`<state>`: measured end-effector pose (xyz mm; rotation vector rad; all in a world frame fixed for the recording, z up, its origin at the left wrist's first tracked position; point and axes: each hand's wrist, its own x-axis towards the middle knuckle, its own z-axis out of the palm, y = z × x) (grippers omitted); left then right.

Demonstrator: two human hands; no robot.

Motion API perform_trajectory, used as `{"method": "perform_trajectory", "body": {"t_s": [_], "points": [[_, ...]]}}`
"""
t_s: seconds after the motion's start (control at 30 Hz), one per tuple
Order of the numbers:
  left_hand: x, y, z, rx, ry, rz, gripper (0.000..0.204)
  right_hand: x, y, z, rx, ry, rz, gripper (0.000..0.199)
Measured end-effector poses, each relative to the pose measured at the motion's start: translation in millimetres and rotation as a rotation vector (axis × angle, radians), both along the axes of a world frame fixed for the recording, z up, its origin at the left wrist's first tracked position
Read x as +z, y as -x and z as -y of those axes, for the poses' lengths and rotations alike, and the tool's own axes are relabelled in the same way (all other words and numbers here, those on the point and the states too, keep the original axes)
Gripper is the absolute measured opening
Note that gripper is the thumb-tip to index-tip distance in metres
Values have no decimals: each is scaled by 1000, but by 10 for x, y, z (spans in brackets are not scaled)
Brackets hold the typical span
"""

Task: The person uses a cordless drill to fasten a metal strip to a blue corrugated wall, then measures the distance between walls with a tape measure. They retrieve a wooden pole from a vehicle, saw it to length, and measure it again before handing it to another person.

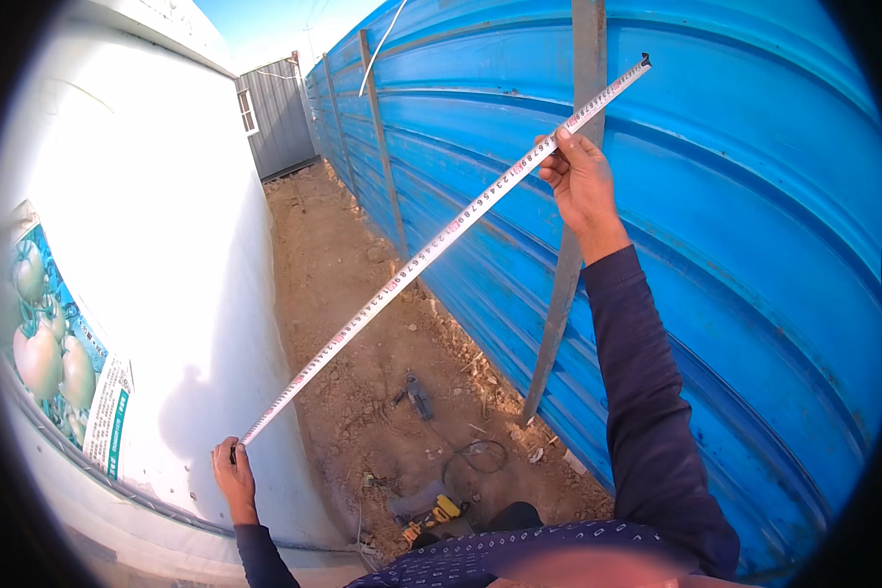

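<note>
A white tape measure (426, 257) is drawn out in a long slanting line across the passage. My left hand (233, 482) is closed at its lower end, close to the white wall; a small dark part shows between the fingers, but the case is mostly hidden. Higher up, my right hand (580, 181) pinches the blade between thumb and fingers, in front of the blue metal fence. Past that hand, the free end of the blade sticks out with its dark end hook near a grey steel post (590, 59).
The blue corrugated fence (755, 245) runs along the right, the white wall (167, 245) along the left. Between them, the dirt floor (333, 294) holds a dark power tool (415, 395), a looped cable (480, 456) and a yellow tool (439, 514). A grey shed (276, 118) stands at the far end.
</note>
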<state>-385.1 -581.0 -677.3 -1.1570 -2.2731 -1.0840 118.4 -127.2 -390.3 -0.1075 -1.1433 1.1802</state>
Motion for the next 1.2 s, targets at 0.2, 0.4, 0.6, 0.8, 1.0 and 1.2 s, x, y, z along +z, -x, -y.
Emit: {"method": "perform_trajectory", "body": {"t_s": [0.2, 0.4, 0.6, 0.8, 1.0, 1.2], "points": [[133, -122, 566, 292, -64, -109, 17, 648, 74, -988, 134, -120, -3, 22], [-589, -466, 1321, 526, -44, 18, 19, 928, -164, -1995, 176, -277, -4, 28], [-1954, -994, 2320, 735, 18, 98, 29, 1216, -112, -2251, 233, -277, 24, 32], [-2522, -1656, 2750, 959, 310, 397, 19, 1247, -37, -1639, 478, -303, 0, 20], [-2301, -1566, 2711, 1089, 420, 752, 47, 1360, 206, -1065, 439, -265, 19, 17], [-1747, -373, 2451, 532, -501, 762, 19, 1520, 476, -1085, 367, -185, 5, 13]]}}
